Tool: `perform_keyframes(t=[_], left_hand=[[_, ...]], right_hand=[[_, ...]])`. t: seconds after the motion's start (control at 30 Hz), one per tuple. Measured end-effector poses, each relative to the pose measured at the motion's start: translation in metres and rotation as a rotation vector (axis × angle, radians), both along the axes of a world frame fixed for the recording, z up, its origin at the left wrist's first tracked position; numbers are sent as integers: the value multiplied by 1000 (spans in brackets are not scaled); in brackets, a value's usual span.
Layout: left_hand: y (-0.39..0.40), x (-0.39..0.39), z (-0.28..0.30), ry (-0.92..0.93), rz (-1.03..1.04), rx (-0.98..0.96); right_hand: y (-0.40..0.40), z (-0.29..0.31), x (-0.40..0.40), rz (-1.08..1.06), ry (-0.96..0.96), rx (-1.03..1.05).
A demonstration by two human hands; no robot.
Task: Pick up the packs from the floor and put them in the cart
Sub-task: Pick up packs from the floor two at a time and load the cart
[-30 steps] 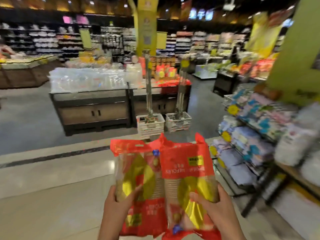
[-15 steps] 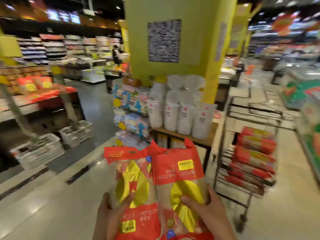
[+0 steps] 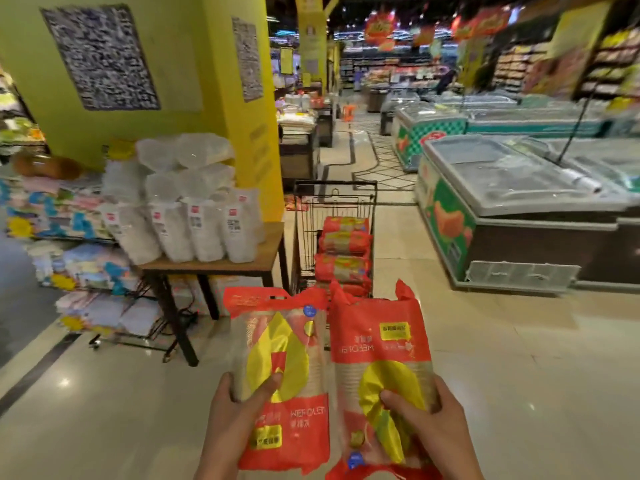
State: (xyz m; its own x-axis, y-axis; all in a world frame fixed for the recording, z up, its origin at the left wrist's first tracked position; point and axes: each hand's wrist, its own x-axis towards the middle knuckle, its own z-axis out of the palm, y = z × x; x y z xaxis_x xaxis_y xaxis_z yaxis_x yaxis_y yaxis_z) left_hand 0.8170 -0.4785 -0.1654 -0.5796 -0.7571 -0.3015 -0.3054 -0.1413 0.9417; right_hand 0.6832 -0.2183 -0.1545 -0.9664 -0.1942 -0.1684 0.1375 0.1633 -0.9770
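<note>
I hold two red and gold packs side by side in front of me, low in the view. My left hand (image 3: 235,420) grips the left pack (image 3: 280,358) by its lower left side. My right hand (image 3: 429,427) grips the right pack (image 3: 377,341) at its lower right. Straight ahead, just beyond the packs, stands a black wire cart (image 3: 304,220) with several matching red packs (image 3: 344,242) stacked inside it. The cart's near end is hidden behind the packs I hold.
A wooden table (image 3: 263,256) piled with white plastic containers stands left of the cart, against a yellow pillar (image 3: 180,81). Racks of cloths (image 3: 69,216) fill the far left. Chest freezers (image 3: 512,202) line the right. Pale tiled floor (image 3: 519,375) lies between.
My view has swung right, so the cart has moved from the right side to straight ahead and closer. Both hands keep the same hold on the two packs.
</note>
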Motion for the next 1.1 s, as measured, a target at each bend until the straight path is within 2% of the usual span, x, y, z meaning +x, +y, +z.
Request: perform_keyframes(t=[0.17, 0.4, 0.67, 0.87, 1.1], left_hand=[[16, -83, 2, 58, -69, 23], [25, -212, 6, 129, -87, 62], [26, -329, -11, 79, -75, 70], [20, -417, -28, 69, 45, 59], [23, -536, -4, 96, 204, 38]], right_hand=[[14, -9, -69, -33, 0, 2], [26, 12, -192, -50, 22, 17], [39, -5, -315, -88, -13, 43], [20, -21, -436, 29, -20, 35], [-18, -8, -592, 239, 57, 43]])
